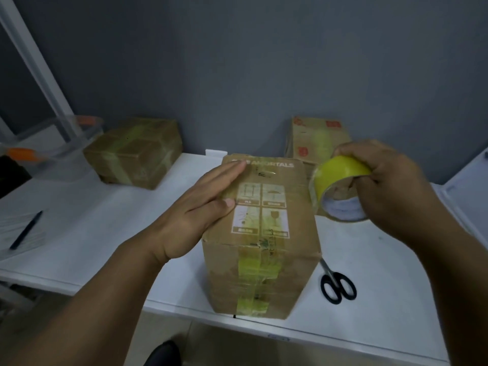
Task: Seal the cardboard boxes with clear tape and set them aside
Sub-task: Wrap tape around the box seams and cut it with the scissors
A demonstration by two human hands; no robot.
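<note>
1. A tall cardboard box point(260, 233), already striped with yellowish tape, stands on the white table point(369, 273) between the person's two hands.
2. The left hand point(195, 212) lies flat on the box's top, fingers straight, pressing down.
3. The right hand point(383, 186), raised just right of the box, grips a tape roll point(339, 190).
4. Black-handled scissors point(336, 285) lie below the right hand, beside the box.
5. Two more taped boxes point(134, 151) point(317, 141) sit beyond the hands, by the wall.

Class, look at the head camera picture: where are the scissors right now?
The scissors lie flat on the white table, just right of the front cardboard box and below the tape roll.
</note>
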